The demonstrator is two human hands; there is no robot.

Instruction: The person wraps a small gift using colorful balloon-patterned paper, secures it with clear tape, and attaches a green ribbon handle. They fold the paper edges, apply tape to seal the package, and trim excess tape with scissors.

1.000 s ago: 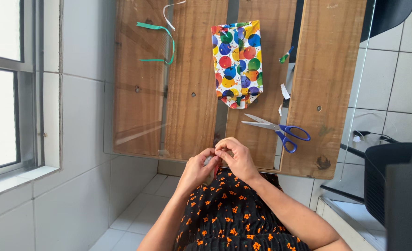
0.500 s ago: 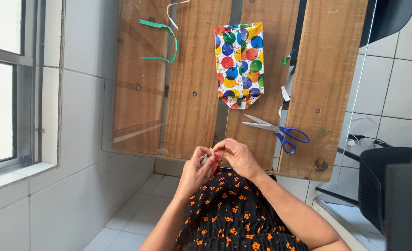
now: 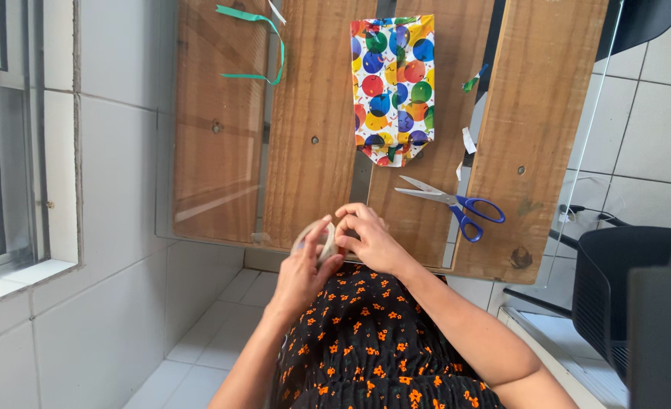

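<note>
Tape roll [image 3: 316,241], a small pale ring, sits between both hands just off the near edge of the tabletop [image 3: 313,98], above our lap. Our left hand [image 3: 305,269] cups the roll from below and behind, fingers curled round its rim; our right hand [image 3: 369,238] closes over the front, fingertips pinched at the roll's outer face. Both grips are narrow and closed on the roll.

We judge it light and stiff in the core, with a slick, tacky outer wrap. The rim held edgewise looks the safest hold, since flat-faced pressure may slip. Most of the roll is hidden behind the fingers, and whether a loose tape end is lifted we cannot tell.

Farther in, blue-handled scissors [image 3: 457,206] lie near the right side of the near edge, blades apart and pointing left. Beyond them a colourful dotted gift wrap package [image 3: 391,83] rests near the tabletop's middle, its far end toward the far edge. White paper scraps [image 3: 468,140] lie just right of it. Green ribbon [image 3: 256,45] curls at the far left corner, partly cut off by the frame.
</note>
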